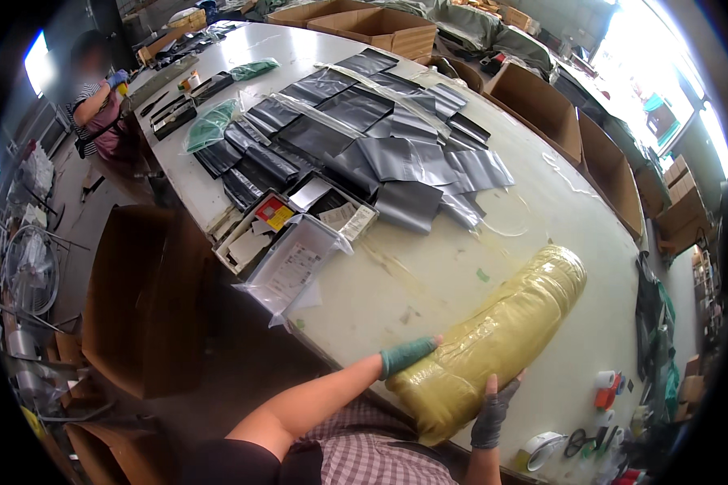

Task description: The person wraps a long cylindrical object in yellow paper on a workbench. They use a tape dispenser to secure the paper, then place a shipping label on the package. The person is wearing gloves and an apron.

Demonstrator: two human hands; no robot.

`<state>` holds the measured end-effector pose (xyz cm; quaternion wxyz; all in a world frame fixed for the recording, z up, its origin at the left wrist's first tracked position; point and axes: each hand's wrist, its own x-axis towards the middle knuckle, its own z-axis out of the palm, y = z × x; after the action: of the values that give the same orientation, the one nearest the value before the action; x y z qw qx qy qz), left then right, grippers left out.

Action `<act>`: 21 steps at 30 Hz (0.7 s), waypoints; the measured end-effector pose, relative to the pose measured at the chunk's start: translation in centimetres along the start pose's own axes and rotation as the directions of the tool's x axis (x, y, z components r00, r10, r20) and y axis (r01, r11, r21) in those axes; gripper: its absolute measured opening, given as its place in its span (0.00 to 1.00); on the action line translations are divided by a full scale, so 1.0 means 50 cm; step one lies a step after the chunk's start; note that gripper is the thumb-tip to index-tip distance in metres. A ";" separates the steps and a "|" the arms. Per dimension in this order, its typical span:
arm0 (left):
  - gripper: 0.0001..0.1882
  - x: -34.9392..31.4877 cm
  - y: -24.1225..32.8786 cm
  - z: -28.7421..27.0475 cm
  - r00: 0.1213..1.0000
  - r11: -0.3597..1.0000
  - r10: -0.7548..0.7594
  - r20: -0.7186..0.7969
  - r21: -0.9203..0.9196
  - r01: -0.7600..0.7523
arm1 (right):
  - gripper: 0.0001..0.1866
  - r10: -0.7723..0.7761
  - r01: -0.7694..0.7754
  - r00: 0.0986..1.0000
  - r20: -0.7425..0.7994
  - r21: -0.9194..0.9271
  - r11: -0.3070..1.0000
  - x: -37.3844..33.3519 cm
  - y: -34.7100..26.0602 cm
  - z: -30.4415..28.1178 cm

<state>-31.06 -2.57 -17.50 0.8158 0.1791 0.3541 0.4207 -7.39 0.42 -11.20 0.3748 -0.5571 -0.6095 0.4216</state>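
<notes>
A thick roll wrapped in shiny yellow plastic film [493, 331] lies slanted across the near part of the table, its near end reaching the table edge by my body. My left hand [410, 356], in a green fingerless glove, grips the roll's left side close to the near end; most of its fingers are hidden. On the opposite side, my right hand [494, 411] in a dark grey fingerless glove holds the lower right flank, thumb and fingertips showing against the film.
Black plastic sheets [404, 158] cover the table's middle. A clear-lined bin [293, 271] stands at its left edge. Tape [539, 450] and scissors [578, 440] lie at the near right. Cardboard boxes [538, 105] line the far right side; another box [141, 299] is on the floor. A person [101, 121] stands far left.
</notes>
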 end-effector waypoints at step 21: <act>0.26 -0.334 0.254 -0.370 0.807 -0.730 0.578 0.119 0.519 0.446 | 0.43 -0.252 0.221 0.968 0.010 -0.516 0.828 0.029 -0.025 -0.053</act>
<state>-58.25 -8.86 -15.57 -0.1250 0.7251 0.6743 -0.0625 -5.56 2.10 -9.08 0.2798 -0.5690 -0.7525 0.1780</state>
